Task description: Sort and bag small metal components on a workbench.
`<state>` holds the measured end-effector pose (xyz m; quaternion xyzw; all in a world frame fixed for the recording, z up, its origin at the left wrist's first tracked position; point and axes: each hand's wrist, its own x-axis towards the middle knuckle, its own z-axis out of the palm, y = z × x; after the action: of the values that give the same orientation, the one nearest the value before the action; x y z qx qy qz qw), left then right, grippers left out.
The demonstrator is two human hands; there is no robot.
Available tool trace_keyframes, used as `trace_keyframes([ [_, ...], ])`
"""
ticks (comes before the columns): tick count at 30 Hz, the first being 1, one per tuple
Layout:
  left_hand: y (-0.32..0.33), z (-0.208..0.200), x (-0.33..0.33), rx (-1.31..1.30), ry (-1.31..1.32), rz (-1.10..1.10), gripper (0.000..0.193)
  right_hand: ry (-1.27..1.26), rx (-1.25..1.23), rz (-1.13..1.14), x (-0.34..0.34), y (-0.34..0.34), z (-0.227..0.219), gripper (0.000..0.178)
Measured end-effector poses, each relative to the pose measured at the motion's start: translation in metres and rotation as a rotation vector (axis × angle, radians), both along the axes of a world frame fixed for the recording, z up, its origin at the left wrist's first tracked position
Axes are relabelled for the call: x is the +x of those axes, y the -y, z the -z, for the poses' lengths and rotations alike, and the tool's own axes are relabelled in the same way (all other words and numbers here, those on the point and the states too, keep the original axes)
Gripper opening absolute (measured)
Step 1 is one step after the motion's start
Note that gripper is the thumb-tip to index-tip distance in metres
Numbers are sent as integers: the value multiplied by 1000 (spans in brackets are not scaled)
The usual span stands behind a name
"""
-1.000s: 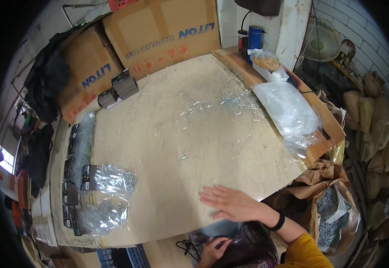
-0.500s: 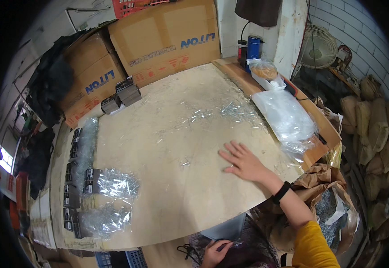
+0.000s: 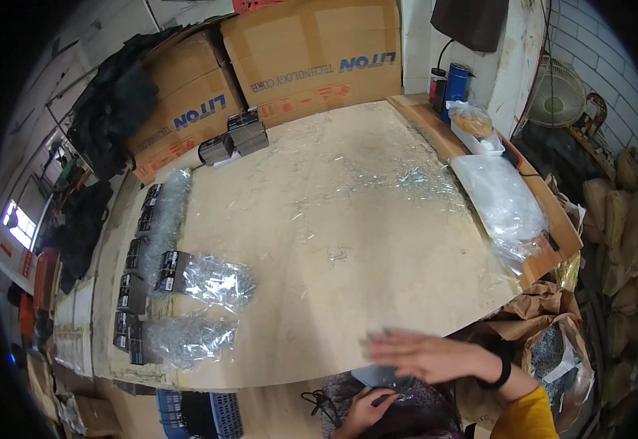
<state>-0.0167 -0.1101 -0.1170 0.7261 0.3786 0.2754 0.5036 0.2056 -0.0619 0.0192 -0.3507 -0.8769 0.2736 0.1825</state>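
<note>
My right hand [image 3: 425,355] is over the table's front edge, fingers stretched out and somewhat blurred, with nothing seen in it. Just below it, a grey-blue plastic tray or pan [image 3: 377,377] is held against the edge, partly hidden by the hand. My left hand [image 3: 365,411] is closed on the near side of this container, with a dark part by the thumb. Thin shiny nail-like pieces [image 3: 414,179] lie scattered on the pale wooden table [image 3: 319,293], mostly toward the far right.
Clear bags of shiny pieces [image 3: 220,282] and dark printed card stacks [image 3: 172,271] line the left side. Cardboard boxes [image 3: 311,62] stand behind. Clear plastic bags [image 3: 498,197] lie on the right ledge. A brown paper sack [image 3: 546,314] and a blue basket [image 3: 224,413] are below.
My right hand has swept back toward me across the table, from its right half to the front edge above the grey-blue container. The view has shifted left; my left hand keeps its hold.
</note>
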Motion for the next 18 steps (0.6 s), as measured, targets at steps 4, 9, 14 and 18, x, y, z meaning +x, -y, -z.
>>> trace_keyframes([
  [4,0,-6,0,-56,-4,9,14,154,107,266,5,-88,20,57],
  [9,-1,-15,2,-85,-25,6,14,273,204,411,-3,-147,35,63],
  [14,1,-10,1,-67,-20,-4,13,429,240,355,-4,-89,20,49],
  [18,-3,-12,2,-69,-7,-1,12,396,238,447,1,-33,12,47],
])
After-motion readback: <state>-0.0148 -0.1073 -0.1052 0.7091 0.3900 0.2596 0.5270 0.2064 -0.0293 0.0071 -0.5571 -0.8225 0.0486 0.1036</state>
